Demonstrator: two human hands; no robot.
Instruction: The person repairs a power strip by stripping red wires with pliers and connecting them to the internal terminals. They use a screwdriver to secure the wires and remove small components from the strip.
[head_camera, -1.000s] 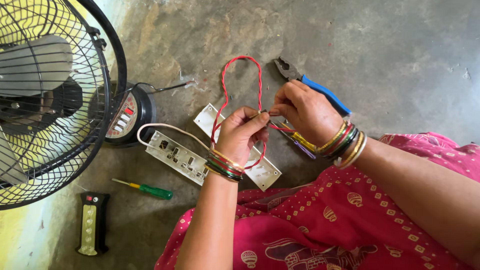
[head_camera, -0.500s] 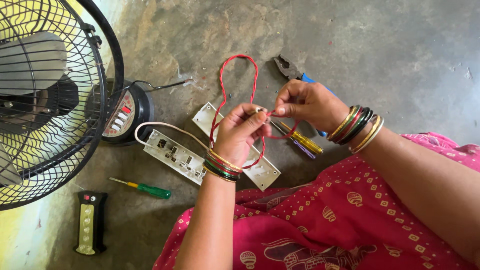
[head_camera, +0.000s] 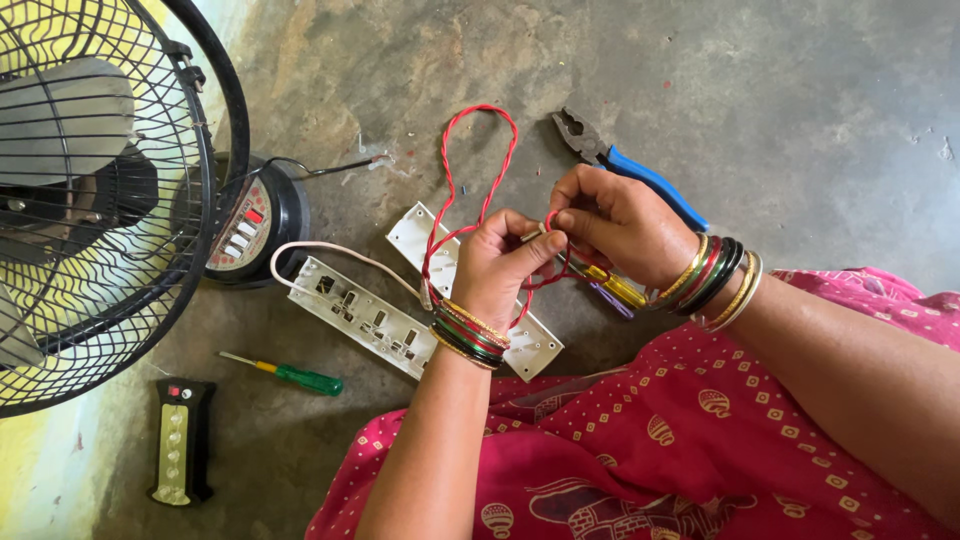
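No packages, signs or screens are seen. One label-like panel is found on the round black base (head_camera: 262, 222) of the fan, at the left, far from the body: a pale, slanted control face (head_camera: 240, 228) with small white buttons and a red patch. A second marked face is seen on the black remote (head_camera: 181, 441) lying near left on the floor: a pale yellow strip with a red spot at its far end.

place: home floor repair spot | cues: bare concrete floor (head_camera: 800, 90), pedestal fan (head_camera: 100, 200), pliers (head_camera: 625, 165), screwdriver (head_camera: 290, 375)
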